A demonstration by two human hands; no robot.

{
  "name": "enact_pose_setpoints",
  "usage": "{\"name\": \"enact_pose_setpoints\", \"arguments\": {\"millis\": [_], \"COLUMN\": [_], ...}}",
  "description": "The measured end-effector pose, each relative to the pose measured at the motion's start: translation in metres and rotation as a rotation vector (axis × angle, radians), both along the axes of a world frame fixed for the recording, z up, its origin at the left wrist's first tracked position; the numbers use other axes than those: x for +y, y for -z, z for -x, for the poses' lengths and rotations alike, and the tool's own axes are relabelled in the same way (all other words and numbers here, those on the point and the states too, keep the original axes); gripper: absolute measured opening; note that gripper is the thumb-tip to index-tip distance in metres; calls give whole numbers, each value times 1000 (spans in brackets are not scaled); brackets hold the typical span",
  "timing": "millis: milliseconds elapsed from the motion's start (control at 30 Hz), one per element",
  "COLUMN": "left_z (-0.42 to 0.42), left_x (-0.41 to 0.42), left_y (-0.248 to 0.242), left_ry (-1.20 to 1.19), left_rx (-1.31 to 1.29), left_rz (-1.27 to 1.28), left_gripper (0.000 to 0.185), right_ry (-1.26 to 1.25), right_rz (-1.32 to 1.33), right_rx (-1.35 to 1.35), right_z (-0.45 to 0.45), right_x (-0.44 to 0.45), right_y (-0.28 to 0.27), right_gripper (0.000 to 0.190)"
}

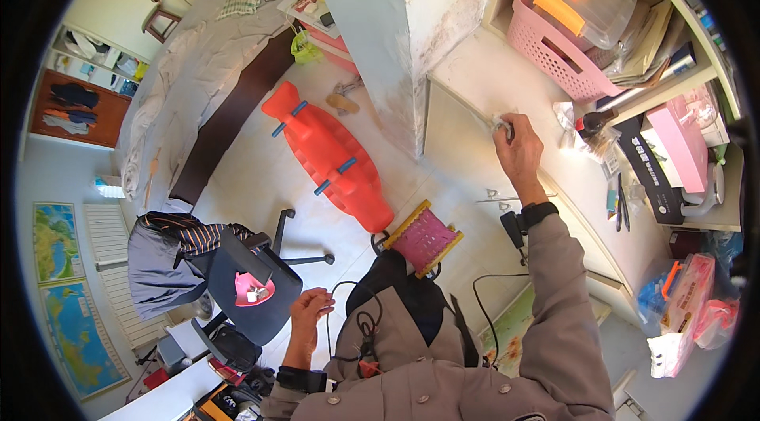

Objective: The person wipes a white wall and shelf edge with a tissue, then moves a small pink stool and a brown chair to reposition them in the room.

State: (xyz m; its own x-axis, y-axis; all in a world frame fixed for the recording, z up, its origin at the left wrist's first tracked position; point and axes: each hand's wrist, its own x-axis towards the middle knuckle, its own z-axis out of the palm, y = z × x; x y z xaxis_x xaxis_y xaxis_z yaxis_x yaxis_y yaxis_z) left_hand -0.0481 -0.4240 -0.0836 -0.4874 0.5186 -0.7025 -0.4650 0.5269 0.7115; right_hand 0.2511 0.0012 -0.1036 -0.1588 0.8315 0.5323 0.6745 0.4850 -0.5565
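Observation:
My right hand (518, 150) reaches forward over the pale countertop (475, 73) of a low cabinet. Its fingers pinch a small whitish crumpled piece (502, 124), perhaps tissue or cloth, mostly hidden by the hand. It is at the counter's edge, above the cabinet's front door (457, 130). My left hand (310, 313) hangs by my lap with its fingers loosely bent, and nothing shows in it. Close beside that hand loops a black cable (368, 326) lying over my clothes. A dark bottle (595, 122) and crumpled clear plastic packaging (602, 145) lie on the counter, right of my right hand.
A red plastic rocking toy (332, 159) with blue handles lies on the floor ahead. Nearer stands a small stool (424, 237) with yellow sides. A black office chair (255, 290) bears a pink dish (249, 289). A pink basket (540, 47) stands on the counter beside a wall corner (415, 64).

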Motion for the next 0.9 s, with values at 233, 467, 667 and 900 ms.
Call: {"name": "enact_pose_setpoints", "arguments": {"millis": [233,467,667,900], "left_z": [-18,-12,-16,-19], "left_x": [-23,-38,-57,-70], "left_y": [-1,1,-1,0], "left_ry": [-15,-64,-147,-172], "left_rx": [22,86,100,92], "left_rz": [-1,-51,-62,-48], "left_gripper": [22,21,15,15], "right_ry": [21,8,9,9], "right_rz": [-5,-61,-85,-62], "right_rx": [-28,-41,-55,-81], "right_z": [1,1,1,-1], "right_x": [0,0,0,0], "right_y": [1,2,5,4], "right_gripper": [17,16,15,15]}}
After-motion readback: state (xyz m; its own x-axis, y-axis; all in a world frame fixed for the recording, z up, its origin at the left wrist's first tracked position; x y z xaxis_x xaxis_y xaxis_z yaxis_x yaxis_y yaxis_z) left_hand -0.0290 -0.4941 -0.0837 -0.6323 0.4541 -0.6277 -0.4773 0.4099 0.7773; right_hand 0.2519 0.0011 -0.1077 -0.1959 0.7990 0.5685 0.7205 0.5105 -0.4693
